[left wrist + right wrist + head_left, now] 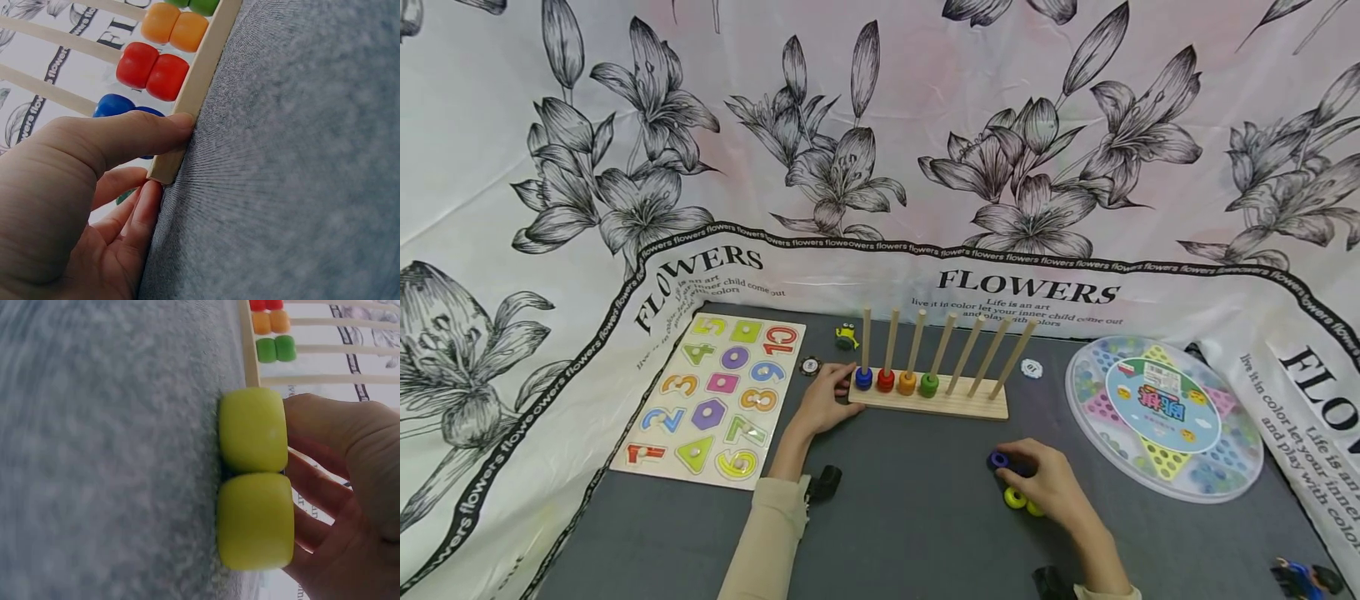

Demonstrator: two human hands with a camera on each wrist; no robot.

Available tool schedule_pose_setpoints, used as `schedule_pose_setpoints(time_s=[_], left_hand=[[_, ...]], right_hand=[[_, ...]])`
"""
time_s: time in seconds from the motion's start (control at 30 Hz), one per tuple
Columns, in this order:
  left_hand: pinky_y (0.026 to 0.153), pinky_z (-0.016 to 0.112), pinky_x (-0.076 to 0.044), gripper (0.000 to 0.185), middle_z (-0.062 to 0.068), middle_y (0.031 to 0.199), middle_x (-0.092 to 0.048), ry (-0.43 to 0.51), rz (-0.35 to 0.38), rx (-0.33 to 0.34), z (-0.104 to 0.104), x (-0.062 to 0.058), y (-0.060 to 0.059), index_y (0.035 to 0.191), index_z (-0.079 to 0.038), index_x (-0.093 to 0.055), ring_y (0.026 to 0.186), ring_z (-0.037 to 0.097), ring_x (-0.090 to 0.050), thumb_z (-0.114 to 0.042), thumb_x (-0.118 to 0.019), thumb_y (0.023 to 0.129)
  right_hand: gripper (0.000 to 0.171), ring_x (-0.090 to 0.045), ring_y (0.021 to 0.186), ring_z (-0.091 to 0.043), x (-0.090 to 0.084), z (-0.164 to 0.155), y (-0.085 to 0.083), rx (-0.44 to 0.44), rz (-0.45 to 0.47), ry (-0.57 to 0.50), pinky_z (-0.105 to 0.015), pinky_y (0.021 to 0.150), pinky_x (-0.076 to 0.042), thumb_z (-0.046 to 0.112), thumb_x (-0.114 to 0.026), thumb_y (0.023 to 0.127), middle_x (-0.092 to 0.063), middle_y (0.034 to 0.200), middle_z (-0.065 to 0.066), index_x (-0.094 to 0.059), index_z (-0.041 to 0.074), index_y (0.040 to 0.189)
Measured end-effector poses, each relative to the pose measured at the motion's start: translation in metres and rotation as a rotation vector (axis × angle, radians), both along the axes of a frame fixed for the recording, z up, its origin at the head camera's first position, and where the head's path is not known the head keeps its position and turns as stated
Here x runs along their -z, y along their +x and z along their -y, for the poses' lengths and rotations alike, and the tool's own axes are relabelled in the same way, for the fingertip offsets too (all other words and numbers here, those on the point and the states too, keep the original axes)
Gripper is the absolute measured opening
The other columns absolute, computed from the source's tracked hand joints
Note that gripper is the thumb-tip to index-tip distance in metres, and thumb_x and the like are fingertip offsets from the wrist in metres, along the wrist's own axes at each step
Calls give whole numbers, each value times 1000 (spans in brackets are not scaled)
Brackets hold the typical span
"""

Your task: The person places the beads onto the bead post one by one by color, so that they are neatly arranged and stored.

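Observation:
A wooden peg stand (985, 406) has beads on several pegs: blue (864, 380), red (886, 382), orange (907, 384) and green (928, 386). In the left wrist view they sit in pairs. My left hand (823, 404) grips the stand's left end, thumb (169, 130) on its front edge and fingers behind. To the right of the stand's front, my right hand (1047, 477) pinches a dark purple bead (993, 460) at the table. Two yellow beads (255, 522) lie just nearer, beside that hand. They mostly hide the purple bead in the right wrist view.
A number-and-shape puzzle board (748, 404) lies at the left. A round checkers board (1093, 442) is at the right. A small yellow toy (846, 337), a dark chip (810, 366) and a white chip (1032, 368) lie around the stand. A toy figure (1303, 577) is at lower right.

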State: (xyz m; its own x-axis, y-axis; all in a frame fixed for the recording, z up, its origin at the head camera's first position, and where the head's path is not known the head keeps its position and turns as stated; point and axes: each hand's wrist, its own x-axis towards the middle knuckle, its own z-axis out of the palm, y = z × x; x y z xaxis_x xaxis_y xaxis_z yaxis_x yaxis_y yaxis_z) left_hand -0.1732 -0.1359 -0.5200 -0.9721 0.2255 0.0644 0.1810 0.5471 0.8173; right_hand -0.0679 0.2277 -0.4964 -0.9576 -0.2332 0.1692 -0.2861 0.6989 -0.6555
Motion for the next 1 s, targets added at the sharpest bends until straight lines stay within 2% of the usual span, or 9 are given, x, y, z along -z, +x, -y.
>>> schedule_pose_setpoints(time_s=[0.13, 0.33, 0.4, 0.47, 0.6, 0.77, 0.9, 1.0], left_hand=[[93, 40, -55, 72, 18, 132, -46, 3, -2, -2, 0, 0, 0, 144, -2, -49, 110, 30, -59, -8, -82, 80], [93, 40, -54, 72, 17, 133, -46, 9, 2, -5, 0, 0, 0, 144, -3, -50, 109, 30, -59, -9, -82, 80], [93, 40, -55, 72, 17, 133, -46, 10, 6, -5, 0, 0, 0, 145, -3, -50, 109, 30, -59, -9, -82, 80], [93, 40, -55, 73, 17, 133, -46, 10, 8, -5, 0, 1, 0, 145, -3, -50, 109, 30, -59, -9, -83, 80], [93, 40, -54, 73, 17, 133, -46, 19, 11, -8, 0, 1, -1, 145, -3, -50, 109, 30, -59, -9, -83, 80], [93, 40, -54, 73, 16, 133, -46, 20, 14, -12, 0, 2, -1, 144, -4, -50, 109, 29, -59, -9, -83, 80], [93, 39, -55, 73, 16, 133, -47, 10, 12, -13, 0, 2, -1, 144, -4, -50, 109, 29, -60, -11, -83, 79], [92, 39, -55, 73, 16, 133, -47, 10, 7, -14, 1, 2, -1, 144, -4, -50, 108, 29, -60, -11, -83, 79]], right_hand=[[28, -68, 82, -19, 0, 4, -4, 10, -43, -19, -29, 69, -59, 2, -82, 77, -70, 95, -1, -75, 6, 104], [31, -70, 81, -24, -17, 14, -17, 7, -205, -146, -37, 70, -62, -6, -79, 79, -70, 98, -9, -72, -3, 109], [32, -70, 81, -25, -28, 19, -23, 15, -246, -188, -34, 71, -62, -8, -78, 79, -69, 99, -12, -71, -4, 110], [33, -69, 82, -23, -42, 26, -28, 28, -280, -239, -26, 72, -60, -11, -77, 78, -69, 100, -15, -71, -6, 110], [33, -66, 83, -13, -81, 42, -33, 40, -336, -349, -13, 73, -56, -18, -74, 77, -66, 99, -23, -69, -13, 109], [31, -62, 86, -5, -124, 61, -38, 39, -411, -428, -13, 74, -55, -22, -70, 76, -63, 100, -29, -65, -19, 107], [32, -61, 84, -8, -140, 71, -43, 74, -493, -448, -13, 74, -54, -22, -70, 76, -64, 100, -31, -65, -19, 108], [32, -61, 82, -4, -140, 75, -52, 111, -553, -447, -12, 72, -53, -20, -71, 77, -65, 99, -29, -66, -17, 109]])
